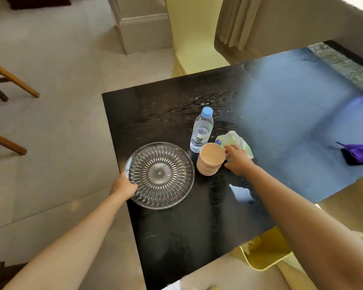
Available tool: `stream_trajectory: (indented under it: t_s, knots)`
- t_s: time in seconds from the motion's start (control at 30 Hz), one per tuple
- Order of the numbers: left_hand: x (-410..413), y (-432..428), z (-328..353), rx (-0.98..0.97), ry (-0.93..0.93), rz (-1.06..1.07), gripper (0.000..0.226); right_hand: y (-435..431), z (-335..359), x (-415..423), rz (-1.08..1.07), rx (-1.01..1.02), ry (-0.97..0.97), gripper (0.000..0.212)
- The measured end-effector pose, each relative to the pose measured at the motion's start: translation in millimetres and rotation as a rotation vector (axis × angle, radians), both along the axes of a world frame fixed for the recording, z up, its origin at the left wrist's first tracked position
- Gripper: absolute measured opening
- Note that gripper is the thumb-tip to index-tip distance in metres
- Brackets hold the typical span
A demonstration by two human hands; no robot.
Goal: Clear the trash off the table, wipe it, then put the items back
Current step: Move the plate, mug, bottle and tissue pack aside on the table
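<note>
A clear cut-glass plate point(159, 174) lies near the left edge of the black table point(176, 237). My left hand point(124, 188) grips the plate's near-left rim. Right of the plate stands a beige cup point(209, 159), and my right hand point(238, 161) holds its handle. A water bottle point(201, 130) with a blue cap stands upright just behind the cup. A crumpled pale green wrapper point(235, 139) lies behind my right hand. A purple cloth point(358, 153) rests folded at the table's right edge.
A yellow bin point(264, 258) stands on the floor under the table's near right corner. Wooden chair legs point(13, 80) are at the far left. A curtain point(239, 21) hangs behind the table. The tabletop's right side reflects blue window light.
</note>
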State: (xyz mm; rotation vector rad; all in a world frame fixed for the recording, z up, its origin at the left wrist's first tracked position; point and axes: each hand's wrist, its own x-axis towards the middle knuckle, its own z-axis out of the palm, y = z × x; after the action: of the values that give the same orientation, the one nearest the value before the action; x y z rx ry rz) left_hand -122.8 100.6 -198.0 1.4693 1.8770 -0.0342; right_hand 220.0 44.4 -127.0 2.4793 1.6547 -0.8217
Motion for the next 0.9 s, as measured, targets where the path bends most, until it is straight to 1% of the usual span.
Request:
stream_trajectory:
  t_s: [0.1, 0.2, 0.23, 0.27, 0.3, 0.33, 0.4, 0.47, 0.53, 0.6, 0.63, 0.73, 0.83, 0.9]
  knots:
    - [-1.8, 4.2, -4.7, -0.008, 0.02, 0.064, 0.035, 3.9, -4.9, -1.7, -0.049, 0.032, -0.003, 0.037]
    - [-2.9, 7.3, -11.3, 0.023, -0.024, 0.143, 0.031, 2.6, -8.3, -3.3, -0.081, -0.049, 0.02, 0.021]
    - [-2.5, 7.3, -13.3, 0.039, -0.047, 0.172, 0.027, 0.5, -9.5, -3.9, -0.09, -0.068, 0.018, 0.02]
    - [-2.0, 6.5, -16.4, 0.05, -0.095, 0.219, 0.02, -1.1, -10.4, -4.7, -0.098, -0.073, 0.02, 0.026]
    - [-1.4, 4.8, -18.9, 0.049, -0.178, 0.293, 0.011, -3.3, -13.1, -5.1, -0.104, -0.078, 0.023, 0.032]
    - [-0.6, 2.3, -20.7, 0.043, -0.279, 0.379, 0.004, -5.2, -14.6, -4.9, -0.133, -0.062, 0.051, 0.035]
    - [-1.5, -0.9, -22.9, 0.012, -0.434, 0.5, 0.012, -9.6, -14.3, -6.0, -0.182, -0.036, 0.116, 0.032]
    - [-2.4, -3.6, -20.2, -0.047, -0.564, 0.542, 0.006, -14.9, -12.9, -6.8, -0.16, -0.034, 0.135, 0.031]
    - [-3.4, -6.3, -18.1, -0.044, -0.621, 0.531, 0.003, -20.7, -10.6, -7.3, -0.191, 0.007, 0.176, 0.03]
    - [-3.4, -8.8, -13.4, 0.008, -0.617, 0.507, 0.008, -26.3, -5.5, -5.5, -0.221, 0.068, 0.206, 0.034]
    - [-3.4, -10.5, -11.1, 0.033, -0.607, 0.494, 0.011, -29.4, -2.7, -3.7, -0.235, 0.096, 0.224, 0.033]
    - [-1.8, -17.3, -3.6, 0.078, -0.626, 0.481, 0.012, -39.6, 10.3, 5.4, -0.248, 0.151, 0.281, 0.03]
    - [2.3, -26.0, 8.1, 0.136, -0.584, 0.456, 0.02, -52.8, 26.2, 18.1, -0.258, 0.209, 0.298, 0.03]
    - [8.8, -33.9, 18.5, 0.167, -0.591, 0.429, 0.024, -62.8, 38.9, 28.2, -0.257, 0.243, 0.293, 0.032]
